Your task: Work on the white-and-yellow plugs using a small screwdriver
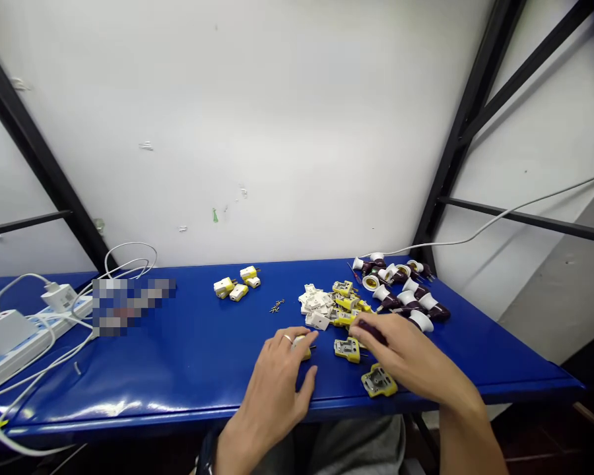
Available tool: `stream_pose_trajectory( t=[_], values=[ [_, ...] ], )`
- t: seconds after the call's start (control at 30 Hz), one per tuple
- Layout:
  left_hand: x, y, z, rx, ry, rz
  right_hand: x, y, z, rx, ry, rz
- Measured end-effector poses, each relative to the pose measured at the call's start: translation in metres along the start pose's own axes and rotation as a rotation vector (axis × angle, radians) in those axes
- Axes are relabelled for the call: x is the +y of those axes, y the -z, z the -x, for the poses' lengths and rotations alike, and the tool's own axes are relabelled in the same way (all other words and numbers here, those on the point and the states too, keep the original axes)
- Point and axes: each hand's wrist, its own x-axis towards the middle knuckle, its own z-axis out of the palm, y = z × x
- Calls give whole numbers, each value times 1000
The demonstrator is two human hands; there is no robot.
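My left hand (pixel 282 373) is closed over a yellow-and-white plug (pixel 305 348) on the blue table, its fingers covering most of it while metal prongs stick out to the right. In my right hand (pixel 410 349) is what looks like a screwdriver with a dark maroon handle (pixel 375 329); its tip is hidden. Just below that hand lie an open yellow plug half (pixel 347 349) and another one (pixel 379 381) near the table edge, metal parts showing. Behind the hands, white plug covers (pixel 315 302) are heaped beside more yellow halves (pixel 345 302).
Small screws (pixel 277 306) lie mid-table. Several closed plugs (pixel 231 288) sit farther back. White-and-maroon lamp holders (pixel 408 300) crowd the right rear, beside a thin screwdriver (pixel 355 272). A power strip (pixel 39 333) with white cables occupies the left. Black frame posts (pixel 433 198) flank the wall.
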Motion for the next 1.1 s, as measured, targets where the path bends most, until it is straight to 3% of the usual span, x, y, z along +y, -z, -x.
stream_pose_trajectory(
  t=[0.13, 0.2, 0.33, 0.43, 0.8, 1.1],
  values=[
    [-21, 2, -1, -68, 138, 46, -14, -7, -6, 182, 5, -327],
    [-31, 2, -1, -91, 158, 123, -21, -21, -14, 146, 40, -437],
    [-37, 0, 1, -70, 146, 235, -33, -55, -31, 132, 122, -412],
    [-36, -2, 2, -71, 152, 254, -35, -68, -35, 171, 150, -396],
    [-30, 5, -3, -65, 41, 138, -43, -83, -40, 156, 244, -373],
    [-24, 4, -18, 9, 89, 378, -46, -82, -53, 132, 243, -443]
  ],
)
